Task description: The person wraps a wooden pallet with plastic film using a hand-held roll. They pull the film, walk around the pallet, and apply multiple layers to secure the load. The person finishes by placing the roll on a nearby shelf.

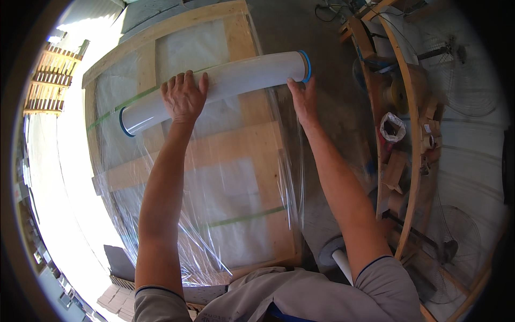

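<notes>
A long roll of clear stretch film [252, 76] with blue rings at both ends lies slantwise over the far half of a film-wrapped wooden crate [220, 145]. My left hand [185, 97] grips the roll left of its middle, fingers curled over the top and thumb to the right. At the right end, my right hand [304, 102] holds the roll by the blue-ringed rim; part of its grip is hidden behind the end. Loose, wrinkled film [198, 247] hangs across the near left part of the crate. Green straps [247, 217] run across the crate's top.
To the right stands a wooden shelf frame [410, 134] with a lined bin [392, 127], tape rolls and cardboard. Fans [450, 236] are beside it. A round grey base with a white tube [341, 263] sits near my right elbow. Wooden pallets [51, 80] stand far left.
</notes>
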Motion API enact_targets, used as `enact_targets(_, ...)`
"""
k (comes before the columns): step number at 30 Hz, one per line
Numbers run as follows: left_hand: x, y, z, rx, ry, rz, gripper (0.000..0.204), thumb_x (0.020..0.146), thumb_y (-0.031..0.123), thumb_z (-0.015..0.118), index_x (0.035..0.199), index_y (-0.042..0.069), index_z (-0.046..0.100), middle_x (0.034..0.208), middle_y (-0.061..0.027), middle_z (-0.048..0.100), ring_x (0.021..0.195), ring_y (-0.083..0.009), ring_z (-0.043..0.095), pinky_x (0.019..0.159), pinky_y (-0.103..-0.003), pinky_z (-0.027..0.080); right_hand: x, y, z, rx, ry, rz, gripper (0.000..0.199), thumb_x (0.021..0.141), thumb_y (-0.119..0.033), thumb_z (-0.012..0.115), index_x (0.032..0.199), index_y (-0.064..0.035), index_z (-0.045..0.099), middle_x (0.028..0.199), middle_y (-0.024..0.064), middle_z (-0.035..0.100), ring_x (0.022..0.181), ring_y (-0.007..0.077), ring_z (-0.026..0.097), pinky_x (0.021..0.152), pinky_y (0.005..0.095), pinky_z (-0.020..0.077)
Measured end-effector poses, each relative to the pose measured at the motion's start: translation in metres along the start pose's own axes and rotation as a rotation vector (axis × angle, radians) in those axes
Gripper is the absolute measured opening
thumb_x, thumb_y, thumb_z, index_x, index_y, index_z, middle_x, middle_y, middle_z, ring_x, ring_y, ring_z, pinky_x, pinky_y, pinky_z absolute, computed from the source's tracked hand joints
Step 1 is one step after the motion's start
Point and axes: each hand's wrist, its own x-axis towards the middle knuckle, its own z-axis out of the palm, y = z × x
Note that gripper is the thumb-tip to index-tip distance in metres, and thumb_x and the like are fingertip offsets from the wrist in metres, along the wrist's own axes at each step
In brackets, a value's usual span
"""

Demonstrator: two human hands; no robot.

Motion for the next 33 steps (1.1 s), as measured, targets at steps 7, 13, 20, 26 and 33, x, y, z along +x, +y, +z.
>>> enact_targets(7, 0.006, -0.002, 0.012, 0.090, 0.046, 0.034, 0.037, 0.089, 0.044, 0.053, 0.091, 0.012, 0.071, 0.092, -0.0079, 0.070, 0.090, -0.0268, 0.065, 0.087, -0.041, 0.044, -0.260, -0.004, -0.039, -0.319, -0.224, 0.249, 0.058, 0.092, -0.033, 0.057, 0.134, 0.0012, 0.035, 0.120, 0.0251, 0.055, 0.109, 0.0392, 0.056, 0.090, 0.0419, 0.0449)
enact_targets(13, 0.012, -0.009, 0.023, 0.138, -0.166, -0.047, 0.051, 0.094, 0.054, 0.036, 0.105, 0.018, 0.070, 0.108, -0.0071, 0.068, 0.101, -0.0321, 0.063, 0.091, -0.043, 0.045, -0.414, -0.058, -0.121, -0.468, -0.379, 0.617, 0.066, 0.085, -0.024, 0.064, 0.136, 0.0022, 0.031, 0.120, 0.0263, 0.054, 0.110, 0.0424, 0.054, 0.092, 0.0474, 0.0439)
enact_targets(20, 0.015, -0.009, 0.025, 0.228, -0.325, -0.158, 0.072, 0.091, 0.067, 0.017, 0.121, 0.021, 0.063, 0.119, -0.0086, 0.064, 0.108, -0.0379, 0.059, 0.094, -0.048, 0.044, -0.540, -0.092, -0.236, -0.495, -0.273, 0.628, 0.061, 0.089, -0.029, 0.061, 0.137, 0.0008, 0.039, 0.130, 0.0218, 0.052, 0.122, 0.0356, 0.048, 0.103, 0.0408, 0.0375)
enact_targets(26, 0.017, -0.010, 0.027, 0.203, -0.343, -0.170, 0.073, 0.089, 0.070, 0.017, 0.126, 0.023, 0.059, 0.127, -0.0082, 0.059, 0.113, -0.0367, 0.056, 0.095, -0.049, 0.043, -0.546, 0.045, -0.258, 0.591, 0.256, 1.486, 0.056, 0.097, -0.046, 0.044, 0.130, -0.0013, 0.051, 0.132, 0.0116, 0.052, 0.119, 0.0222, 0.050, 0.100, 0.0312, 0.0378)
enact_targets(33, 0.013, -0.001, 0.017, 0.199, -0.326, -0.135, 0.067, 0.094, 0.059, 0.018, 0.120, 0.017, 0.063, 0.122, -0.0107, 0.062, 0.112, -0.0363, 0.057, 0.097, -0.045, 0.042, -0.498, 0.012, -0.186, 0.391, -0.257, 1.479, 0.065, 0.097, -0.054, 0.037, 0.130, 0.0006, 0.050, 0.125, 0.0112, 0.055, 0.114, 0.0188, 0.050, 0.099, 0.0302, 0.0364)
